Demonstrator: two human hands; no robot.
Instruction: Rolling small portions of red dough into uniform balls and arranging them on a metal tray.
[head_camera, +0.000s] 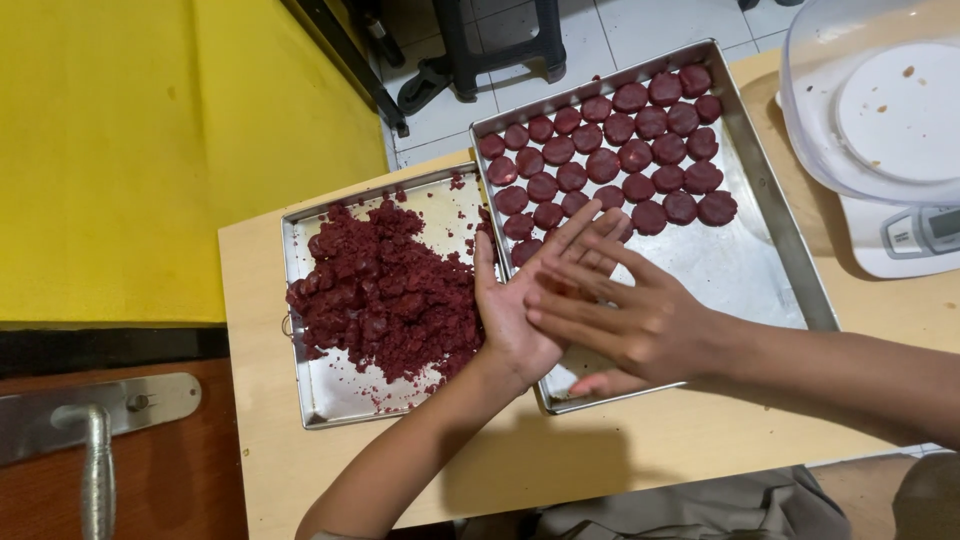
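Fingers (590, 235) of both hands lie flat and straight, your right hand (640, 320) pressed palm-down across the upturned left hand (525, 310); whatever sits between them is hidden. Keep your palms level and the pressure even. Crumbly dark red dough (385, 290) heaps in the small tray (320, 400) at nine o'clock; flat round discs (610, 155) fill the larger tray (790, 270) at twelve.

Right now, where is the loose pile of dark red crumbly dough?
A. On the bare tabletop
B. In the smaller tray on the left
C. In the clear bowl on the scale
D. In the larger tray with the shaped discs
B: the crumbly dough fills the smaller tray, while the larger tray holds only flattened discs.
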